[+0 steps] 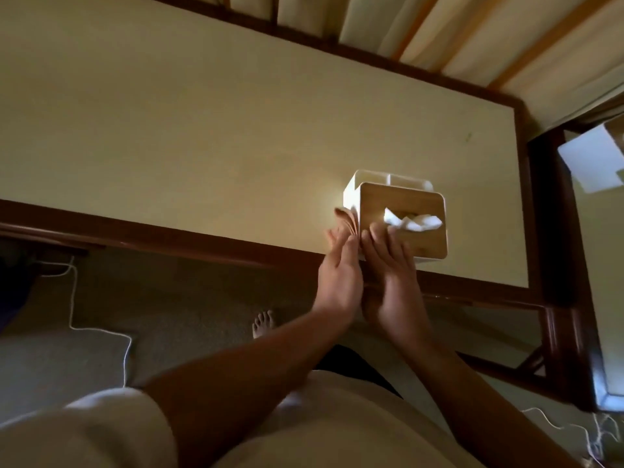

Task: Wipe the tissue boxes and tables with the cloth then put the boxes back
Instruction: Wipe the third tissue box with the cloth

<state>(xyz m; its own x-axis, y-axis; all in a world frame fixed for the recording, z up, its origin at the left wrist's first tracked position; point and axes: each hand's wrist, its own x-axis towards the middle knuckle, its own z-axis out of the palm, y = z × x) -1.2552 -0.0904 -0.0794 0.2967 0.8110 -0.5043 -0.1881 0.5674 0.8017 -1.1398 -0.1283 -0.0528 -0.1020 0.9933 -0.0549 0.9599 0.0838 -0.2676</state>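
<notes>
1. Worktop (236, 130): tissue box (405, 202) stands near the front edge.
2. Right hand (388, 265): fingers straight, lying flat on the box lid, touching the tissue (413, 222).
3. Left hand (337, 275): fingers straight, pressing the cloth (346, 221) against the box's left side.
4. Cloth mostly hidden behind the fingers, blurred.

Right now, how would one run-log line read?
stage: wiping tissue box | left hand: presses cloth to box side | right hand: rests on lid | box: on table, near edge
</notes>
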